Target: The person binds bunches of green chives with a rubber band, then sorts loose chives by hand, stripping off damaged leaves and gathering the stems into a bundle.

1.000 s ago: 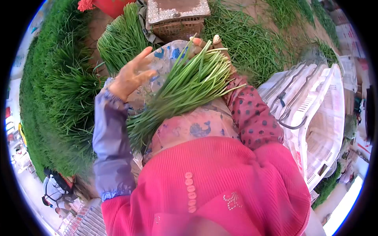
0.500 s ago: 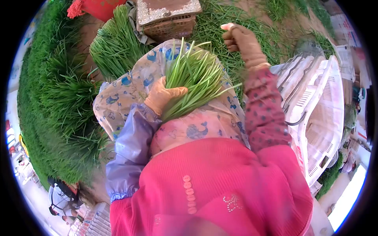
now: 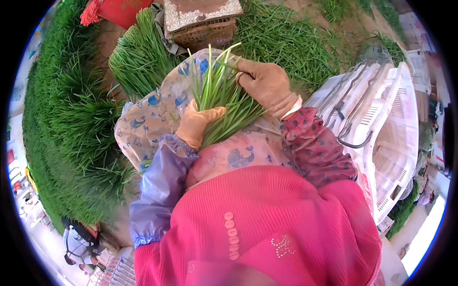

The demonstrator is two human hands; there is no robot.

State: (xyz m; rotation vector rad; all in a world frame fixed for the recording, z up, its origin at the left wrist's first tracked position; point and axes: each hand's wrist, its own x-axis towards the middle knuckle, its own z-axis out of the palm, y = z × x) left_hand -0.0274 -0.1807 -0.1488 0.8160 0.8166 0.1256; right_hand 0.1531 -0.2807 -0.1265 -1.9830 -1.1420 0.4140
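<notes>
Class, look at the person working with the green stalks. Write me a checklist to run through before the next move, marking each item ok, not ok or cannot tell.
1. Left hand has hold of the bunch of green stalks: ok, its thumb lies across them.
2. Bunch lies over the patterned apron: ok.
3. Right hand is at the bunch: ok, by the upper part.
4. Right fingers grip a stalk: cannot tell, the hand hides it.
5. Upper stalk ends are even: not ok, several stick out beyond others.
6. White crate is out of the way: ok, off to the person's right.
</notes>
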